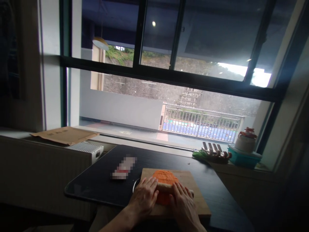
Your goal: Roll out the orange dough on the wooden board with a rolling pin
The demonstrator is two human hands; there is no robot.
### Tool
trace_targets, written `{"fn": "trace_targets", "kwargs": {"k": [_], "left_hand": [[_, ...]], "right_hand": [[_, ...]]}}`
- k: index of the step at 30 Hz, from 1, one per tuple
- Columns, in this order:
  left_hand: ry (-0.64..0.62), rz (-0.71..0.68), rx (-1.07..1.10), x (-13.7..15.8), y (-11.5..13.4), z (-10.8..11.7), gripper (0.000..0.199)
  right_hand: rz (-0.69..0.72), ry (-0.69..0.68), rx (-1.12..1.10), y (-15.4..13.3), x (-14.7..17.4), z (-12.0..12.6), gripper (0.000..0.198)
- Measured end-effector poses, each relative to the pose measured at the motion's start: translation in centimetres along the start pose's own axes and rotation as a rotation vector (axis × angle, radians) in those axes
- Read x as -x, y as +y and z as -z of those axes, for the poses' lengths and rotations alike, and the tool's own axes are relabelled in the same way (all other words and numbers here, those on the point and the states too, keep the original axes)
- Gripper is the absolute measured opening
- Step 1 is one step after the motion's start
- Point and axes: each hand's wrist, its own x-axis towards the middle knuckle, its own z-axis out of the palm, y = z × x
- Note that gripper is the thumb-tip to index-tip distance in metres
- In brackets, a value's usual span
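Observation:
A wooden rolling pin (165,187) lies across a flat orange sheet of dough (165,176) on a wooden board (200,203). My left hand (144,193) rests over the pin's left part, fingers laid across it and pointing away from me. Over the right part is my right hand (183,201), its fingers also bent over the pin, with the pin's end showing past them. Dough shows both beyond and on the near side of the pin. Beside my left hand, a curved shiny metal rim (134,186) peeks out, mostly hidden.
The board sits on a dark table (96,180). A blurred-out pale object (124,167) lies at its left. Along the windowsill are a green item (200,155), a rack-like holder (216,152) and a teal container (243,157). Brown paper packaging (66,135) lies at far left.

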Motion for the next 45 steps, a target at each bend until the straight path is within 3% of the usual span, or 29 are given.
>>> {"fn": "trace_targets", "kwargs": {"k": [4, 8, 14, 17, 23, 31, 45], "left_hand": [[-0.027, -0.035, 0.039, 0.5, -0.2, 1.3, 0.041], [-0.036, 0.047, 0.03, -2.3, -0.7, 2.3, 0.033], [0.047, 0.223, -0.083, -8.9, -1.6, 0.6, 0.031], [-0.038, 0.261, -0.086, -10.5, -2.3, -0.2, 0.042], [-0.349, 0.262, -0.04, -9.3, -2.8, 0.1, 0.069], [-0.257, 0.156, -0.104, -5.3, -2.3, 1.1, 0.058], [-0.326, 0.303, -0.073, -11.9, -2.7, -0.5, 0.071]], "right_hand": [[0.072, -0.003, -0.083, 0.4, 1.1, 1.7, 0.042], [-0.056, -0.027, -0.152, 1.3, -1.5, 3.1, 0.04], [-0.139, 0.079, -0.083, 2.7, -6.5, 1.8, 0.035], [-0.206, 0.051, -0.017, 2.6, -6.9, 1.0, 0.04], [-0.264, -0.046, 0.038, 0.4, -4.2, 1.4, 0.047], [-0.197, 0.072, 0.094, -2.0, -0.2, 1.2, 0.047], [-0.307, -0.002, 0.039, 0.9, -6.1, 0.5, 0.044]]}}
